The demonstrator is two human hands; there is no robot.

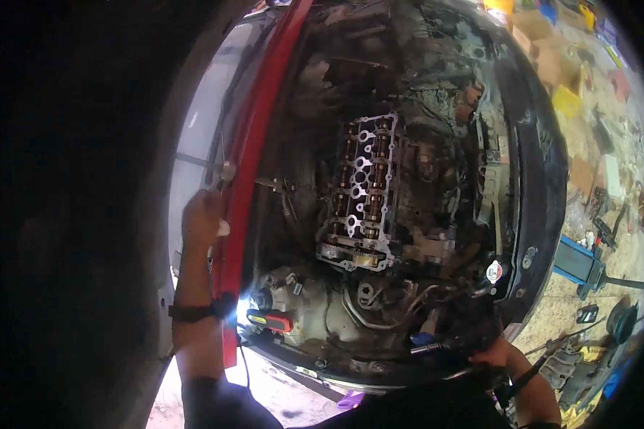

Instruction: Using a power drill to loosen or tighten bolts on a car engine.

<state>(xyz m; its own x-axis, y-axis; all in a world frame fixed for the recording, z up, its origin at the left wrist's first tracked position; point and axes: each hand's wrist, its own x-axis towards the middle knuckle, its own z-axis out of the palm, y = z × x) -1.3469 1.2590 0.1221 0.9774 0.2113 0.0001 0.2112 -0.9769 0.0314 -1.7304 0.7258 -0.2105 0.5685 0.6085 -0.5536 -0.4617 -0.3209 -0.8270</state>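
Observation:
My left hand (202, 214) is raised at the long red bar (257, 139) along the engine bay's left, fingers curled beside a small metal fitting (227, 170); what they hold is unclear. My wrist wears a dark band (193, 312). At lower right, my right hand (494, 354) grips a dark tool (483, 329) with a silver socket extension (428, 348) pointing left. Between my hands is the open engine (392, 182), its camshafts and gears exposed. A lit red-and-black work light (272, 320) lies near my left forearm.
The engine bay's dark right rim (547, 164) borders a littered floor (587, 136) with cardboard, yellow items, a blue floor jack (576, 261) and several dark metal parts. A white-and-red round cap (494, 272) sits at the bay's right. A pale panel (193, 129) lies beyond the red bar.

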